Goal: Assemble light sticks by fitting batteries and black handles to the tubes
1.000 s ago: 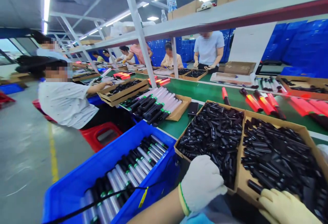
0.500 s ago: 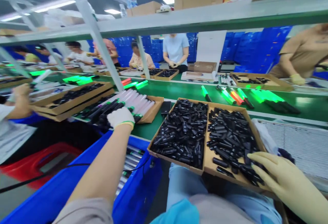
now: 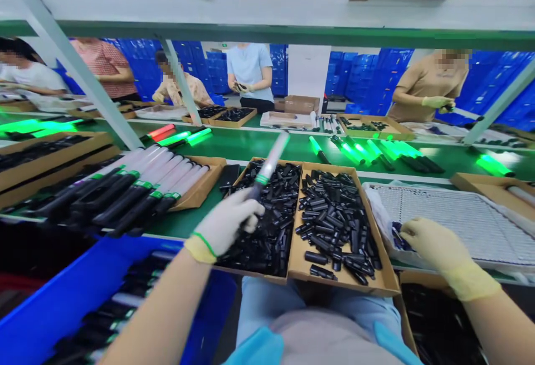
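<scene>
My left hand point(image 3: 228, 220), in a white glove over a yellow one, is closed around the black handle of a light stick point(image 3: 271, 159). The stick has a green ring and a clear tube pointing up and away, above the left box of black parts point(image 3: 271, 237). My right hand point(image 3: 434, 245), in a pale yellow glove, has its fingers curled together at the left edge of a white tray point(image 3: 460, 220). Small dark pieces point(image 3: 397, 235) lie at its fingertips; what is pinched is hidden. Between my hands sits a second box of black cylindrical parts point(image 3: 334, 220).
A pile of light sticks point(image 3: 137, 181) lies at left on cardboard. A blue bin point(image 3: 62, 292) with more sticks stands below. Lit green sticks point(image 3: 376, 150) rest on the green belt point(image 3: 267, 142). A shelf beam point(image 3: 267, 16) crosses overhead. Several co-workers sit or stand opposite.
My left hand has come away from the stick pile with a light stick, over the left parts box. My right hand has left the right parts box for the white tray. The view has turned right.
</scene>
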### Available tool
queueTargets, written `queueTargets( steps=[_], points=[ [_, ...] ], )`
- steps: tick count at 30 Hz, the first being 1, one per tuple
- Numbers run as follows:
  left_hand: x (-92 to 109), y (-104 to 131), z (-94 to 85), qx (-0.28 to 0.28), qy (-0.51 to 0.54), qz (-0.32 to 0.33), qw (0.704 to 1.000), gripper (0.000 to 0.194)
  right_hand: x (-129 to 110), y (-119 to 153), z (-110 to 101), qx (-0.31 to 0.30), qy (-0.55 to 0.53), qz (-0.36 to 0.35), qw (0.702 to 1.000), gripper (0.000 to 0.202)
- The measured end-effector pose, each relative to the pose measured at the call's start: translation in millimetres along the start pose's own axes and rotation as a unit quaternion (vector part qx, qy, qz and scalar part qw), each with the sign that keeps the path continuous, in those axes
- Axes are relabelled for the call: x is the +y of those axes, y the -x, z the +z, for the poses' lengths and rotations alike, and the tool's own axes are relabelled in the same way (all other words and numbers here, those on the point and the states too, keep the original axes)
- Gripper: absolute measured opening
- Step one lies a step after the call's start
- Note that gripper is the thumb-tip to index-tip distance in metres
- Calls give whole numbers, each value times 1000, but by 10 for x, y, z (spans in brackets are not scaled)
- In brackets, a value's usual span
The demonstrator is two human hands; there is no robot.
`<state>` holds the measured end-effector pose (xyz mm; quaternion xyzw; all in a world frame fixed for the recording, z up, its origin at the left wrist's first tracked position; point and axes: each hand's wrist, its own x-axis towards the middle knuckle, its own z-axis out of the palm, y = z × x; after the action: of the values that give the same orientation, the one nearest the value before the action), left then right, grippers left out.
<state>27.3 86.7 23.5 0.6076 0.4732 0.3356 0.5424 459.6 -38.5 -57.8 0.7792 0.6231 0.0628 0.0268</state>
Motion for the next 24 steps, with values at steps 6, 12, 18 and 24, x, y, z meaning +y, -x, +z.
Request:
queueTargets(
  steps=[6, 12, 18, 24],
  points=[
    [-253, 291, 1192, -145, 325, -174, 918, 44, -198, -178, 32, -47, 79, 34, 995, 27],
    [-129, 352, 1505, -214, 466, -199, 835, 38, -300, -177, -39, -50, 88, 50, 994, 29],
    [-37, 398, 1761, -245, 474, -206, 821, 39, -256, -189, -63, -19, 42, 57, 997, 24],
    [-84, 461, 1918, -165, 489, -197, 833, 43, -261, 163, -337, 65, -99, 15, 993, 20]
  ],
)
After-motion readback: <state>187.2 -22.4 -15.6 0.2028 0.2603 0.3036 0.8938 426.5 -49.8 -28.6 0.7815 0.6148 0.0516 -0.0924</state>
